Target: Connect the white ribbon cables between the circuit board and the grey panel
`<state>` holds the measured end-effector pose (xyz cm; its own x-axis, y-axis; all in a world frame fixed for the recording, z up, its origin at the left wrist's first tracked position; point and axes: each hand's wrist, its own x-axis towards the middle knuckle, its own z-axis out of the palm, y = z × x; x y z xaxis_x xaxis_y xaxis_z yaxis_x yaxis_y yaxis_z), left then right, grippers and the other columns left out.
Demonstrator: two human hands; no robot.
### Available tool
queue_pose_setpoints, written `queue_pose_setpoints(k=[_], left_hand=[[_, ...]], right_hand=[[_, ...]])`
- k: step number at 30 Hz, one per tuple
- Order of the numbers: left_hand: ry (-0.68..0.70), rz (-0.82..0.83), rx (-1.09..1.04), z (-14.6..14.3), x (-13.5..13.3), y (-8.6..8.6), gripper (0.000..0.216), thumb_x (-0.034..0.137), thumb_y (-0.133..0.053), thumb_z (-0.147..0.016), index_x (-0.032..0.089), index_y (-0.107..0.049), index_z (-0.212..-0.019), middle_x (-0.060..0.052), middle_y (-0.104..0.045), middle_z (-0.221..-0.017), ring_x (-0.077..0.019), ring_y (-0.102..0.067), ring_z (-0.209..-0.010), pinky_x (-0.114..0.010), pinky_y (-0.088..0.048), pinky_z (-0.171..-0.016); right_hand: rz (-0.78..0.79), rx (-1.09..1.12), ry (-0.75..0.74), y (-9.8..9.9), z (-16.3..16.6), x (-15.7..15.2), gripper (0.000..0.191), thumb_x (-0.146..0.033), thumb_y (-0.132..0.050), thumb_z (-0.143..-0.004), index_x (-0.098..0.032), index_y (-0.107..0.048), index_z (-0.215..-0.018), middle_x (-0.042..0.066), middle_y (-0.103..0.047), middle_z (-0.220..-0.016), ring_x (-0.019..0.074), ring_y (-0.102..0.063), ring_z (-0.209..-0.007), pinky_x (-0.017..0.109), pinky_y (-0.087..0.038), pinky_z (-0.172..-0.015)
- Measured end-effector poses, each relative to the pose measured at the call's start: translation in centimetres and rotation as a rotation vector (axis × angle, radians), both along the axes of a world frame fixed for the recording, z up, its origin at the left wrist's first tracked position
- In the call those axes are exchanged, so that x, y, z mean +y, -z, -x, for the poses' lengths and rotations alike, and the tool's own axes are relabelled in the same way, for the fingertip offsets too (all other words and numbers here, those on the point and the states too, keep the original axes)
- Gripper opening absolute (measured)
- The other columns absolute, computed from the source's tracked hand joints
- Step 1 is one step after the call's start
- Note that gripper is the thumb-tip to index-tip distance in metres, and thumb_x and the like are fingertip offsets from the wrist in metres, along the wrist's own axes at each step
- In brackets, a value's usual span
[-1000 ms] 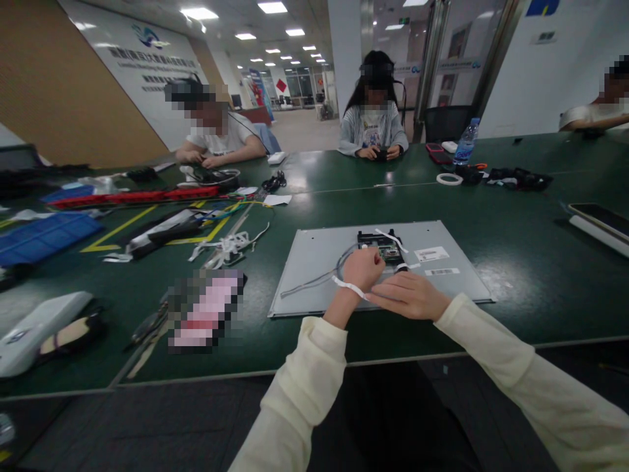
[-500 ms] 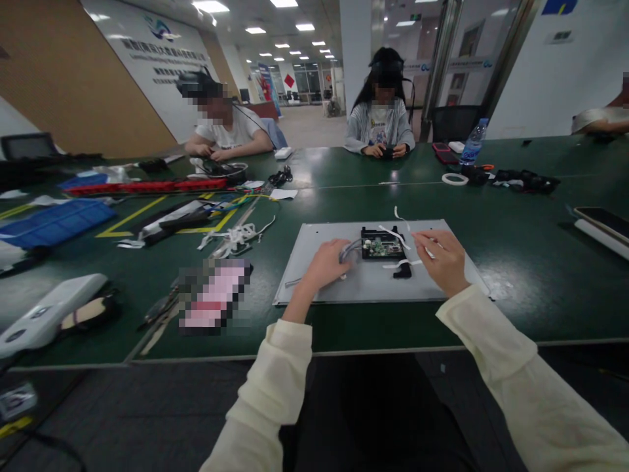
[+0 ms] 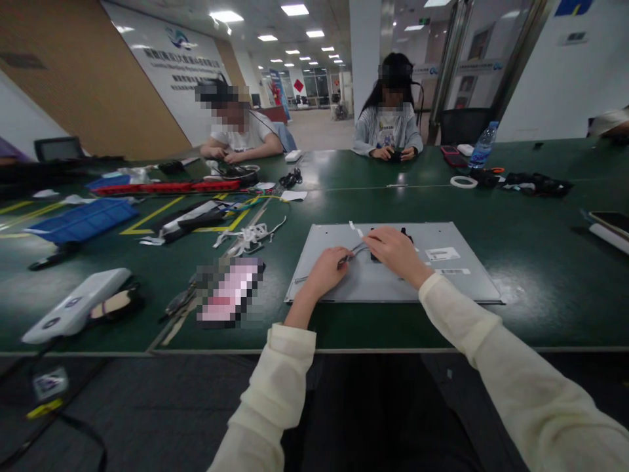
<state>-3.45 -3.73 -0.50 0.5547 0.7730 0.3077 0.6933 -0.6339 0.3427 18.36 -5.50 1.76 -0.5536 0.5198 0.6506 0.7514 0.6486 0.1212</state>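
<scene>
From my head camera, the green table (image 3: 540, 275) runs wide in front of me. To my left lie a blurred pink thing (image 3: 228, 292), a white device (image 3: 73, 305), a blue tray (image 3: 83, 221), a long red strip (image 3: 162, 187) and a bundle of white ties (image 3: 250, 235). Further back on the right are a tape roll (image 3: 463, 182) and a water bottle (image 3: 483, 145). A phone (image 3: 609, 221) lies at the right edge. Two people sit across the table, one in a white shirt (image 3: 240, 139) and one in a grey top (image 3: 388, 131), each with hands busy near their own things and well apart from mine.

Straight ahead a grey panel (image 3: 462, 282) lies flat on the table. It carries two white labels (image 3: 442, 254), and a short strip of tape (image 3: 354, 228) rests near its far edge.

My right grip (image 3: 396, 252) lies palm down over the middle of the panel and hides most of what is mounted there; only a black corner (image 3: 405, 231) shows past the knuckles.

My left grip (image 3: 327, 270) rests on the panel's left part, fingers curled shut around a thin grey cable (image 3: 354, 249). The cable runs the short way between both grips, just above the panel. My right fingertips meet its other end, but I cannot tell whether they pinch it or only touch it.
</scene>
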Motion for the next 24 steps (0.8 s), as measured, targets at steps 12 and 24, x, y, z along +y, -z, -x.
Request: queue_pose_setpoints(k=[12,24], left_hand=[[-0.163,-0.036,-0.051,-0.1,0.2,0.7,0.026,0.015,-0.052,-0.081,0.018,-0.062,-0.105,-0.006,-0.065,-0.1,-0.0205,-0.06,-0.094,-0.034,-0.047,-0.088],[-0.188,-0.041,0.05,-0.6,-0.2,0.5,0.029,0.016,-0.051,-0.082,0.021,-0.058,-0.11,-0.007,-0.062,-0.11,-0.0235,-0.055,-0.106,-0.039,-0.043,-0.095]], right_hand=[[0.076,-0.106,-0.02,3.1,1.6,0.2,0.02,-0.014,-0.048,-0.093,-0.013,-0.066,-0.102,0.011,-0.064,-0.102,0.0207,-0.055,-0.095,0.033,-0.043,-0.082],[0.218,-0.148,-0.081,3.7,2.4,0.1,0.021,-0.011,-0.053,-0.091,-0.011,-0.064,-0.109,0.012,-0.064,-0.112,0.0217,-0.057,-0.108,0.034,-0.044,-0.094]])
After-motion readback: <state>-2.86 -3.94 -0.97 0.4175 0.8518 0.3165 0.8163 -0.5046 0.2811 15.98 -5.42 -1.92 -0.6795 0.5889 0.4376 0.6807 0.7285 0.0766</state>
